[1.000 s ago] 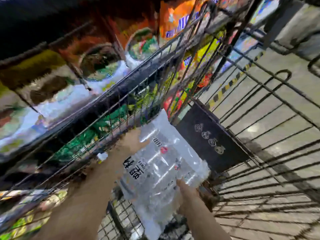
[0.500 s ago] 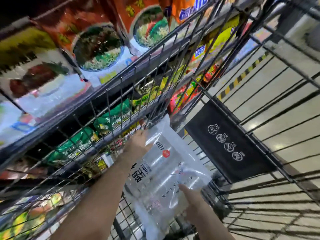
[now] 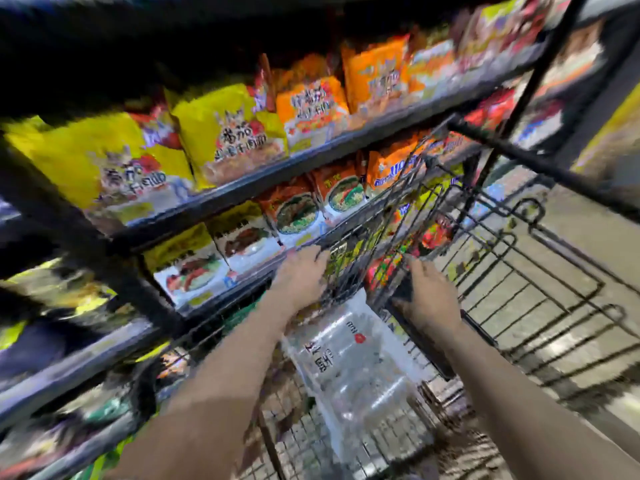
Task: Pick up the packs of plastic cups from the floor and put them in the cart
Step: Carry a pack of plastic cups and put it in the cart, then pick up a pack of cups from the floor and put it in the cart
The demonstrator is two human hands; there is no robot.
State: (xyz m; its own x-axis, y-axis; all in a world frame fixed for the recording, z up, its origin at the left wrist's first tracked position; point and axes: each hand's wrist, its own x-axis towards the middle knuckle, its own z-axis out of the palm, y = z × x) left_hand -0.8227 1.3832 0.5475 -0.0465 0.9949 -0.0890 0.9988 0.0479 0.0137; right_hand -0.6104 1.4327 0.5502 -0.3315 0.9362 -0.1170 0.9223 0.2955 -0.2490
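Note:
A clear pack of plastic cups [image 3: 353,372] with black print and a red dot lies inside the black wire cart [image 3: 540,271], on its mesh bottom. Both my hands hover just above the pack's far end and are off it. My left hand [image 3: 301,275] is by the cart's left wire wall, fingers loosely spread and holding nothing. My right hand [image 3: 429,296] is over the dark panel at the cart's front, also with nothing in it. The frame is motion-blurred.
Dark store shelves [image 3: 242,188] packed with yellow, orange and red noodle bags stand close along the cart's left side. Pale tiled floor [image 3: 588,244] shows through the cart's wires on the right.
Both hands let go of the cup pack, which now rests lower in the cart. The hands rose above it and the view tilted up toward the shelves.

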